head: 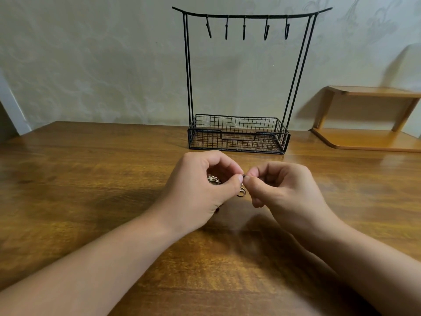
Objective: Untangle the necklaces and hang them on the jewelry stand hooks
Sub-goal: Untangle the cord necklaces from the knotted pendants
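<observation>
My left hand (200,192) and my right hand (284,190) meet over the wooden table, fingertips almost touching. Both pinch the same small tangle of necklaces (241,191); a ring-shaped clasp hangs below the thumbs and a silvery bunch shows inside my left palm. Most of the chains are hidden by the fingers. Behind the hands stands the black wire jewelry stand (247,17), its several hooks hanging bare from the curved top bar above a mesh basket (238,135).
A small two-tier wooden shelf (369,119) stands at the back right against the patterned wall. The brown table (91,179) stretches wide to the left and right of my arms.
</observation>
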